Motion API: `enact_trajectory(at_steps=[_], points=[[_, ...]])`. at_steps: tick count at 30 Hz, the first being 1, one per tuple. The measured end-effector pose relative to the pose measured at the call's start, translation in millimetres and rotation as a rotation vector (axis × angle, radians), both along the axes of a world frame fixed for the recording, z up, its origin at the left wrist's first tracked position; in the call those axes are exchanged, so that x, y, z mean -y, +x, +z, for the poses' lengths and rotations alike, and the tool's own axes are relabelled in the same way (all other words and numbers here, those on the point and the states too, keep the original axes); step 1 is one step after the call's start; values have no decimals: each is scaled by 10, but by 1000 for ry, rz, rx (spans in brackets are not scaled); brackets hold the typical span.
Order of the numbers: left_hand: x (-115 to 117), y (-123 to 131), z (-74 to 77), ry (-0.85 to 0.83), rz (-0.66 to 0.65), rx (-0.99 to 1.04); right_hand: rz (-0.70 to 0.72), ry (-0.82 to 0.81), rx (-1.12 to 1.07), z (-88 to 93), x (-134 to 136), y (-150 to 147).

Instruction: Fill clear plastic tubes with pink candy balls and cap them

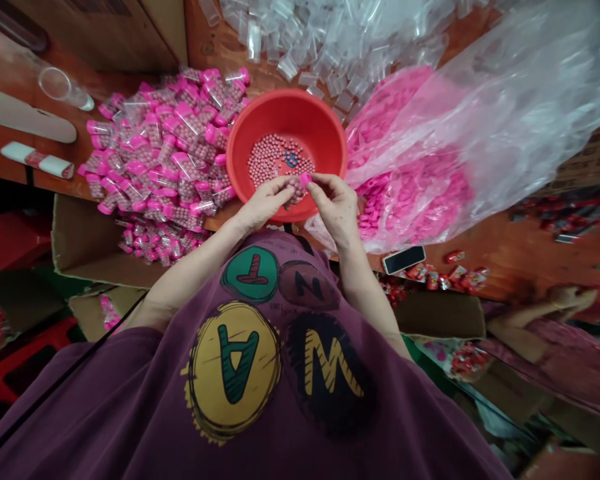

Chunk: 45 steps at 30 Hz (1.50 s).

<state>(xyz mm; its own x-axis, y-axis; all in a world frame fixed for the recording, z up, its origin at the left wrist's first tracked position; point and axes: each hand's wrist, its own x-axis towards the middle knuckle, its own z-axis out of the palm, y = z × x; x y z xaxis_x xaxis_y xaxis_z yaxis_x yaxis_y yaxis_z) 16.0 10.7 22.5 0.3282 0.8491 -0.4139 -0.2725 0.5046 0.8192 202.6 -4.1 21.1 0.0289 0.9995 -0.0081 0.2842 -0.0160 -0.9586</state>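
Note:
A red bowl (300,110) with small pink beads at its bottom sits on the wooden table. Over its near rim my left hand (267,200) is closed around a small clear tube filled with pink beads (296,190). My right hand (336,203) pinches a pink cap (305,178) at the top of that tube. The two hands touch at the tube.
A heap of filled, pink-capped tubes (165,153) lies left of the bowl. Empty clear tubes (320,40) pile up behind it. A clear plastic bag of pink caps (410,180) lies to the right. A phone (404,259) rests near the table edge. Another person's hand (570,297) shows at far right.

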Motion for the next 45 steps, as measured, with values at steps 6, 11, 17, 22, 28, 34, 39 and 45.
enact_trajectory(at_steps=[6, 11, 17, 22, 28, 34, 39, 45], points=[[29, 12, 82, 27, -58, 16, 50, 68, 114, 151, -14, -64], [83, 28, 87, -75, -26, 147, 96, 115, 178, 200, 10, -32], [106, 51, 91, -133, -4, 177, 88, 128, 224, 269, 51, -21], [115, 52, 105, -174, -45, 188, 120, 141, 257, 291, 71, -19], [145, 68, 43, -187, -34, 213, 168, 143, 300, 269, 113, 21], [185, 127, 94, -96, 36, 114, 144, 208, 322, 246, 199, -71], [171, 108, 166, 17, 69, 72, 184, 227, 345, 325, 203, -123], [120, -29, 99, 73, 58, 62, 107, 41, 71, 45, 185, -5]])
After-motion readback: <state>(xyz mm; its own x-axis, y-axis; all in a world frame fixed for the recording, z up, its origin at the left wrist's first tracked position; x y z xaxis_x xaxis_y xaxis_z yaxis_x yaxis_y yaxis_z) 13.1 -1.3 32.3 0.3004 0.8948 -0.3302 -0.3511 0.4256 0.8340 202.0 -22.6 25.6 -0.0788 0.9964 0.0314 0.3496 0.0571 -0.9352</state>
